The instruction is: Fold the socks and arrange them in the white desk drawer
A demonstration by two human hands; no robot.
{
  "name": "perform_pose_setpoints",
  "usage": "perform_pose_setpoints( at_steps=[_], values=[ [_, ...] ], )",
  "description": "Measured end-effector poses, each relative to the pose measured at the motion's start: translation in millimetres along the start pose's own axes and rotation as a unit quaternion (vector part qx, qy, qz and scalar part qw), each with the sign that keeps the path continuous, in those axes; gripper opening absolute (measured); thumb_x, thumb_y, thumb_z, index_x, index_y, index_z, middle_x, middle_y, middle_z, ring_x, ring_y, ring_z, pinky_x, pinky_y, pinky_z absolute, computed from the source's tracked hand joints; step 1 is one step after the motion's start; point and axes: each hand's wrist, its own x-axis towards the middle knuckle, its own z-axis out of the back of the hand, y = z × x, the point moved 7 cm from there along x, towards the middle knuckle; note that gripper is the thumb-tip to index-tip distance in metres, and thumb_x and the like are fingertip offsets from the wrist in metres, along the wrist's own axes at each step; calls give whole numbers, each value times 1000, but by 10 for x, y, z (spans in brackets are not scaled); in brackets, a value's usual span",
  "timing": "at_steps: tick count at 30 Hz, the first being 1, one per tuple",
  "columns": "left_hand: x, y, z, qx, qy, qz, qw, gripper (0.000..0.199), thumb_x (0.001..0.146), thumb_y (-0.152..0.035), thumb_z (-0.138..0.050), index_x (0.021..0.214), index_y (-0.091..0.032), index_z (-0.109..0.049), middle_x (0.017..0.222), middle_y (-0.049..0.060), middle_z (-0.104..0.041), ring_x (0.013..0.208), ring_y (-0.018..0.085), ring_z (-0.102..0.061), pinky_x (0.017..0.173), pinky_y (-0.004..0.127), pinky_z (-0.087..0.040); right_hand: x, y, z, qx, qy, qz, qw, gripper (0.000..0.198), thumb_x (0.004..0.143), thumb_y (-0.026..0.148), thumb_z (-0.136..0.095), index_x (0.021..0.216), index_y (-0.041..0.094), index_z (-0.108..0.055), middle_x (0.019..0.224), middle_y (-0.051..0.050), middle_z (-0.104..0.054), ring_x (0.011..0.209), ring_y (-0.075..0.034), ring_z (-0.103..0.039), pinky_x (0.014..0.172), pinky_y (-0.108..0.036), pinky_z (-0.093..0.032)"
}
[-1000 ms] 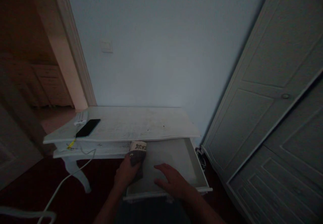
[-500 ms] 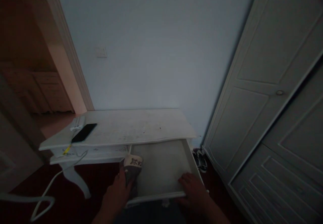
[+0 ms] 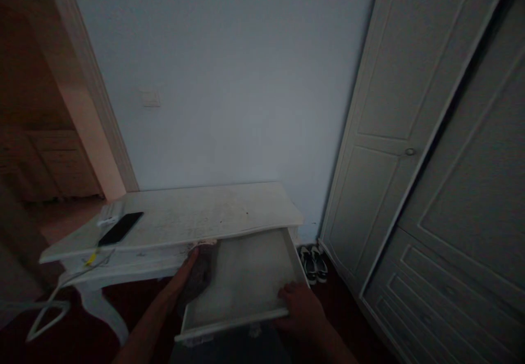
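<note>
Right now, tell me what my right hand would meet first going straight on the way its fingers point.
Probably the bottom of the drawer, ahead of your right hand; depth is unclear, so they may be touching.

A soft, dark grey fabric piece (image 3: 200, 276) with a paler band along its top edge is held at the left side of a shallow, white, rectangular drawer (image 3: 250, 282), hiding part of its side wall; the drawer stands pulled out.
</note>
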Motion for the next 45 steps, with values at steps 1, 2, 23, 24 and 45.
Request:
perform_pose_setpoints(
  at_steps=[1, 2, 23, 24, 45],
  values=[
    [-69, 79, -16, -24, 15, 5, 1000, 75, 104, -68, -20, 129, -14, -65, 103, 17, -83, 100, 31, -81, 91, 43, -62, 4, -6, -10, -1, 0, -3, 1000, 69, 80, 80, -76, 117, 23, -73, 121, -13, -76, 117, -36, -68, 105, -43, -48],
    [-147, 171, -29, -43, 30, 10, 999, 77, 102, -72, -22, 129, -14, -65, 103, 17, -83, 97, 32, -81, 88, 43, -63, 7, -10, -21, -1, 1, -5, 1000, 67, 81, 80, -75, 116, 22, -73, 120, -13, -76, 117, -36, -68, 104, -43, -48],
    [-18, -251, 22, 292, -12, -21, 956, 61, 107, -55, -27, 150, -18, -49, 133, 23, -75, 124, 38, -72, 99, 47, -54, -35, -9, 13, 3, 1, -25, 1000, 69, 80, 81, -72, 118, 23, -74, 119, -12, -78, 114, -37, -71, 99, -41, -51],
    [-70, -213, 27, 294, -9, -25, 955, 62, 107, -55, -27, 152, -18, -48, 135, 22, -75, 124, 38, -72, 99, 47, -54, -41, -2, 27, 1, 0, -24, 1000, 70, 81, 82, -70, 118, 23, -74, 118, -12, -78, 113, -37, -72, 98, -40, -51],
    [-386, -452, 29, 452, -4, -75, 889, 59, 109, -32, -30, 166, -20, -38, 134, 18, -76, 118, 33, -74, 94, 42, -54, -70, 57, 122, 1, -8, -17, 1000, 67, 86, 82, -65, 117, 23, -75, 116, -12, -78, 110, -35, -72, 92, -38, -50]
  ],
)
